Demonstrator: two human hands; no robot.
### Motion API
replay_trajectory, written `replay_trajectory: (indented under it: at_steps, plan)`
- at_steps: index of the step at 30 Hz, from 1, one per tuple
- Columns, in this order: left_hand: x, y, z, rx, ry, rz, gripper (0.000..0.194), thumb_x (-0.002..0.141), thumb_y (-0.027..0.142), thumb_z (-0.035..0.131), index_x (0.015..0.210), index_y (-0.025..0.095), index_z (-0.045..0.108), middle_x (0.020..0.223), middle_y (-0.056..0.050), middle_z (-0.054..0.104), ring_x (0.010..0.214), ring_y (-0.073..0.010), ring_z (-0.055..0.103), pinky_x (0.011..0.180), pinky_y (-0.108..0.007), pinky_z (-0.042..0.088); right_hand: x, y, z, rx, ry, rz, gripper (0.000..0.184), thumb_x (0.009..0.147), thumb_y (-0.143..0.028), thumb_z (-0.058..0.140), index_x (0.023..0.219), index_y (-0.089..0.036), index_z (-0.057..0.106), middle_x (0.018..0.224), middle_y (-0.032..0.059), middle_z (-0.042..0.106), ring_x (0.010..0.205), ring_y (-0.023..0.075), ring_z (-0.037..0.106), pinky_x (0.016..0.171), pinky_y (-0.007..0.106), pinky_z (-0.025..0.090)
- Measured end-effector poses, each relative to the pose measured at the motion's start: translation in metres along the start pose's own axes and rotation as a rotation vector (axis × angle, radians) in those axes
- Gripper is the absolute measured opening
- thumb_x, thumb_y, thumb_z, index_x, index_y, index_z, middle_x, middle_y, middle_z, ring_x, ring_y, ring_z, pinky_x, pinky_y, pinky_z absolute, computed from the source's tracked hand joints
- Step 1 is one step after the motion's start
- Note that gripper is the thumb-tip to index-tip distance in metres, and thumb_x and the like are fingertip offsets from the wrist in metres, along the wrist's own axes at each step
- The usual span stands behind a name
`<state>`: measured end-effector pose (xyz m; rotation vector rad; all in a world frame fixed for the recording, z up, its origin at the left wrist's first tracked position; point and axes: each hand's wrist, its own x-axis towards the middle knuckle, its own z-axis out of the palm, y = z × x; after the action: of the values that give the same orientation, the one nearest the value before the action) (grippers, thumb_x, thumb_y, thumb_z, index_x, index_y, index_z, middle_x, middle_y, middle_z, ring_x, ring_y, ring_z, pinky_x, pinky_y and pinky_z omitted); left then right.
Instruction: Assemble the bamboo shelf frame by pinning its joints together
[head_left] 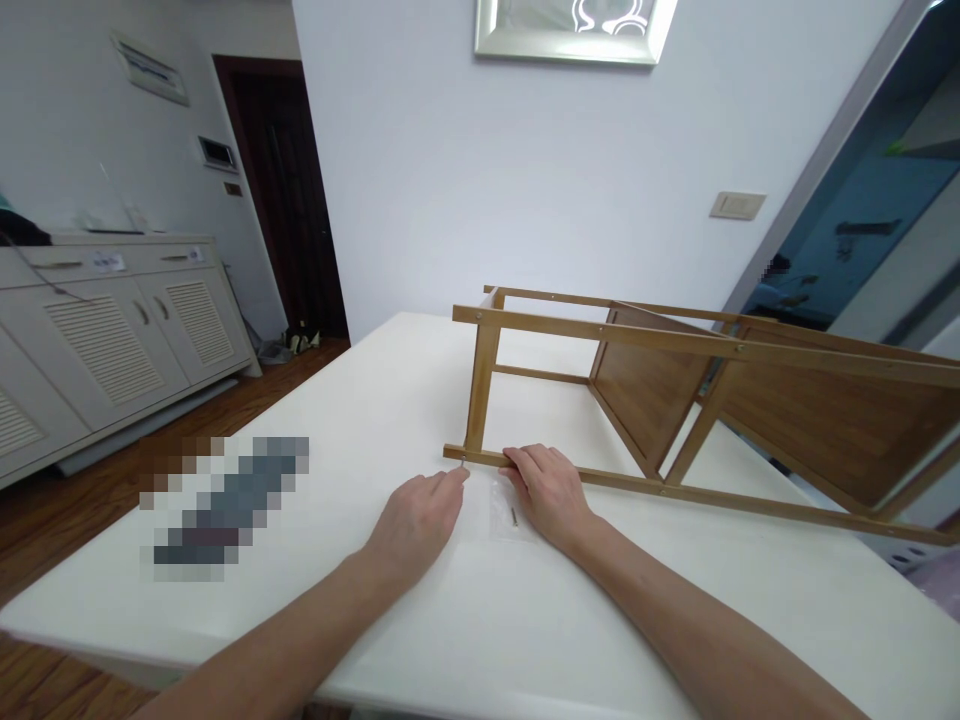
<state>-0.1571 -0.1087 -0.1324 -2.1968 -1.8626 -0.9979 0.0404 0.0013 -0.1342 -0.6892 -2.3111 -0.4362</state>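
A wooden shelf frame (675, 380) lies on its side on the white table (360, 420). My left hand (416, 520) pinches a small metal screw (463, 464) at the near end of the frame's lowest rail (675, 490). My right hand (547, 490) rests flat on that same rail just to the right, fingers spread over the wood. Between my hands lies a small clear plastic bag (510, 512) with another screw inside.
A blurred dark object (225, 505) lies on the table's left part. White cabinets (112, 340) stand along the left wall, beside a dark door (277, 200). The frame's shelves (817, 420) extend to the right table edge. Wooden floor lies left of the table.
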Motion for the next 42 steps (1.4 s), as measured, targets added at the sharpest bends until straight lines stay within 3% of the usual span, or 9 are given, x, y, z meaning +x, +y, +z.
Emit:
replay_trajectory:
  at_steps: [4,7,12,21,25,28,32,37,42]
  plan:
    - [0.005,-0.002,-0.002,-0.636,-0.099,-0.341,0.024,0.088,0.037,0.051,0.094,0.02,0.067,0.092,-0.005,0.073,0.075,-0.0168,0.069,0.069,-0.03,0.054,0.0,0.001,0.0,0.001,0.005,-0.007,0.019,0.097,-0.027,0.048,0.106,-0.016,0.061,0.085,0.0058,0.066,0.079,0.0166,0.059,0.07,0.03,0.04]
    - [0.013,0.001,-0.008,-0.921,-0.13,-0.531,0.026,0.078,0.041,0.063,0.08,0.016,0.069,0.084,-0.006,0.073,0.075,-0.0188,0.07,0.074,-0.032,0.056,0.0,0.001,0.0,0.002,0.009,-0.008,0.019,0.098,-0.027,0.048,0.106,-0.016,0.061,0.086,0.0059,0.067,0.079,0.0167,0.058,0.07,0.03,0.04]
    - [0.019,0.005,-0.012,-1.012,-0.125,-0.624,0.025,0.07,0.039,0.071,0.075,0.015,0.067,0.066,-0.004,0.07,0.064,-0.0164,0.066,0.067,-0.03,0.053,0.001,-0.001,-0.002,0.002,0.004,-0.008,0.019,0.097,-0.027,0.048,0.105,-0.015,0.061,0.085,0.0056,0.067,0.078,0.0168,0.058,0.07,0.03,0.039]
    - [0.017,-0.001,-0.007,-1.137,-0.117,-0.648,0.022,0.07,0.031,0.073,0.072,0.018,0.055,0.062,0.002,0.063,0.058,-0.0106,0.058,0.062,-0.024,0.045,0.002,-0.001,-0.004,0.024,0.014,-0.023,0.019,0.097,-0.026,0.048,0.105,-0.015,0.061,0.085,0.0053,0.066,0.076,0.0162,0.057,0.069,0.029,0.039]
    - [0.017,-0.003,-0.002,-1.093,-0.084,-0.63,0.027,0.067,0.027,0.072,0.067,0.019,0.047,0.062,0.006,0.054,0.055,-0.0072,0.05,0.059,-0.022,0.04,0.002,0.001,-0.003,0.025,0.006,-0.03,0.019,0.097,-0.028,0.048,0.106,-0.016,0.061,0.084,0.0049,0.066,0.076,0.0161,0.056,0.069,0.029,0.04]
    - [0.016,0.0,0.001,-0.844,-0.073,-0.547,0.022,0.066,0.02,0.066,0.066,0.02,0.044,0.06,0.008,0.048,0.052,-0.0071,0.043,0.053,-0.021,0.035,0.002,0.001,-0.004,0.024,-0.001,-0.036,0.02,0.098,-0.028,0.048,0.106,-0.016,0.061,0.085,0.005,0.066,0.076,0.0159,0.056,0.069,0.029,0.04]
    - [0.011,0.002,0.001,-0.427,0.013,-0.253,0.012,0.069,0.01,0.052,0.071,0.021,0.047,0.061,0.006,0.045,0.056,-0.0096,0.043,0.053,-0.022,0.036,0.003,0.0,-0.006,0.024,-0.02,-0.029,0.02,0.098,-0.027,0.047,0.106,-0.016,0.061,0.085,0.0052,0.066,0.076,0.016,0.057,0.068,0.03,0.039]
    - [0.003,-0.003,0.005,-0.157,0.115,0.102,0.023,0.079,0.003,0.038,0.086,0.021,0.051,0.078,0.0,0.057,0.07,-0.0138,0.054,0.065,-0.026,0.044,0.002,0.001,-0.004,0.021,-0.011,-0.033,0.02,0.098,-0.027,0.047,0.107,-0.016,0.06,0.085,0.0051,0.066,0.077,0.0165,0.056,0.069,0.03,0.039]
    - [0.0,-0.004,0.005,-0.166,0.1,0.069,0.026,0.088,0.011,0.04,0.11,0.021,0.05,0.092,-0.004,0.065,0.08,-0.0159,0.063,0.075,-0.029,0.051,0.002,0.001,-0.004,0.022,-0.018,-0.026,0.02,0.098,-0.027,0.047,0.106,-0.016,0.061,0.087,0.0054,0.067,0.078,0.0165,0.056,0.069,0.03,0.039]
